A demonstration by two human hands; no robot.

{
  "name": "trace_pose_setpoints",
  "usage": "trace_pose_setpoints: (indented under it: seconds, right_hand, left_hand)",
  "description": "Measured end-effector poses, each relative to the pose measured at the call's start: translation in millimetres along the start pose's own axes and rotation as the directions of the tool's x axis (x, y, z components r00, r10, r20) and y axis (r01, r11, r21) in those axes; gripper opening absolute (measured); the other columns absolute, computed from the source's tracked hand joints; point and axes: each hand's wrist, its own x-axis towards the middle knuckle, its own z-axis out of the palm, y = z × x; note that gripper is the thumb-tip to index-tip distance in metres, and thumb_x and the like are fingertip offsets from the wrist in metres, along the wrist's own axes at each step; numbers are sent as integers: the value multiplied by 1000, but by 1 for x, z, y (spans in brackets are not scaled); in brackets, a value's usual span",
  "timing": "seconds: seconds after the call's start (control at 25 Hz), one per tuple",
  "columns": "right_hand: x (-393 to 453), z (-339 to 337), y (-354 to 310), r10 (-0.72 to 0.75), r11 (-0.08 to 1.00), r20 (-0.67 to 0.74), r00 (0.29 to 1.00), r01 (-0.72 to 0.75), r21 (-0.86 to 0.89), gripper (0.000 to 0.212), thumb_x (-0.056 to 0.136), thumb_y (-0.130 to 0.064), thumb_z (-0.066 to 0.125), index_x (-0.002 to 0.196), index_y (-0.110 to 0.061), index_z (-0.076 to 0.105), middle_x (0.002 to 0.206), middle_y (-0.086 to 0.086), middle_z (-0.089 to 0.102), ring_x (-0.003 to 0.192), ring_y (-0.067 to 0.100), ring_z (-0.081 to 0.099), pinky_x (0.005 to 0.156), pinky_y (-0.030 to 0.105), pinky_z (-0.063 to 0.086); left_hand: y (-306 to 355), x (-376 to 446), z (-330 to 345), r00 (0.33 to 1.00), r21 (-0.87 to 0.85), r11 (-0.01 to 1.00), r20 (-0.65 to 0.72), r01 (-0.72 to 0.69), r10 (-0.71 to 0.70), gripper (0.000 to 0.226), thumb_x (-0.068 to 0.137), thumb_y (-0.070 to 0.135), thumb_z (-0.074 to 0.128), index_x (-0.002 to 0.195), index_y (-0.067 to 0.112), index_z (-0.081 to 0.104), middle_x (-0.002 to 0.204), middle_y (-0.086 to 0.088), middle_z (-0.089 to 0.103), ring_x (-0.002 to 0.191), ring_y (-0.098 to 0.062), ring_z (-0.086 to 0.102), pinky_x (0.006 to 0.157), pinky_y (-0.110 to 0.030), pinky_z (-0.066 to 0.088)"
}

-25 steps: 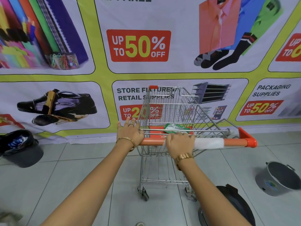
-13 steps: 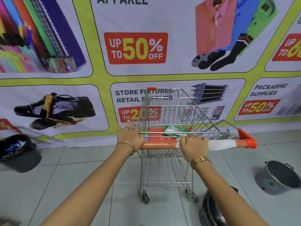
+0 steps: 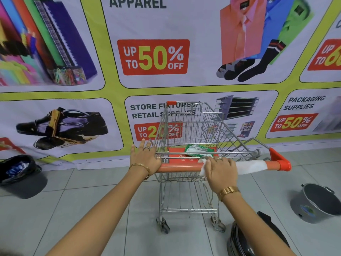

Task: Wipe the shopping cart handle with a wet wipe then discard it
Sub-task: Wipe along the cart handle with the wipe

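The orange cart handle (image 3: 181, 167) ran level from left to right across the near end of the wire shopping cart (image 3: 191, 137), its long axis crosswise to the person's arms and its right tip ending in an orange corner cap (image 3: 282, 162). The left hand (image 3: 144, 159) rested over the handle's left end with the fingers spread and raised, palm on the bar rather than clenched around it. The right hand (image 3: 221, 169) lay flat on the middle of the bar, fingers loosely curved, pressing a white wet wipe (image 3: 203, 166) against it; a corner of the wipe showed just left of that grip. Right of it, a white band (image 3: 251, 166) covered the bar, possibly more of the wipe, though the view was too soft to tell. Beyond the right grip, a green wipes packet (image 3: 200, 149) lay on the cart's red seat flap (image 3: 177, 155).
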Motion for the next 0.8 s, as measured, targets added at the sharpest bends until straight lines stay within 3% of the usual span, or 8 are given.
trace_pose_setpoints:
  seconds: [0.12, 0.28, 0.36, 0.48, 0.64, 0.8]
  right_hand:
    - [7, 5, -33, 55, 998, 21, 998, -55, -10, 52, 86, -33, 12, 87, -12, 60, 93, 8, 70, 93, 25, 58, 93, 43, 35]
    - [2, 12, -68, -141, 989, 23, 990, 140, 42, 41, 91, -30, 21, 95, -14, 59, 95, 8, 70, 92, 26, 58, 91, 44, 35]
    - [0, 8, -45, -182, 982, 12, 983, 181, 50, 51, 90, -35, 10, 97, -17, 58, 96, 5, 70, 91, 25, 58, 89, 41, 37]
    - [-5, -1, 0, -53, 996, -25, 998, 55, 66, 62, 84, -35, 2, 88, -15, 60, 86, 5, 69, 85, 26, 58, 87, 40, 40]
    - [7, -4, -13, 82, 997, 61, 995, -81, -3, 43, 91, -28, 19, 84, -12, 58, 88, 8, 69, 89, 26, 58, 91, 43, 36]
    - [-11, 2, -74, -121, 989, 32, 992, 118, 89, 41, 91, -35, 22, 88, -19, 60, 84, 2, 70, 82, 26, 62, 86, 44, 44]
  left_hand:
    - [2, 1, 0, 1000, 19, 1000, 1, -9, 9, 55, 92, 38, 27, 145, 22, 28, 159, -3, 14, 147, -22, 3, 119, -51, 4]
    - [-1, 0, 1, 1000, 43, 999, -10, -10, 10, 55, 93, 38, 25, 145, 24, 26, 159, -1, 13, 147, -21, 3, 119, -51, 3]
    - [-3, -2, 1, 1000, 40, 999, -1, -12, 12, 55, 92, 38, 25, 146, 24, 25, 159, -1, 13, 147, -21, 2, 119, -51, 3]
    - [0, -3, 0, 1000, 27, 1000, 3, -9, 9, 55, 92, 38, 26, 145, 24, 27, 159, -1, 13, 147, -21, 2, 118, -52, 2]
    - [5, -4, -2, 1000, 30, 999, -2, -22, 22, 53, 93, 35, 24, 145, 23, 27, 159, -2, 13, 147, -20, 2, 119, -49, 4]
    - [4, -3, -2, 1000, 26, 999, 16, -28, 27, 53, 94, 34, 23, 147, 24, 22, 160, -1, 11, 147, -19, 2, 120, -49, 2]
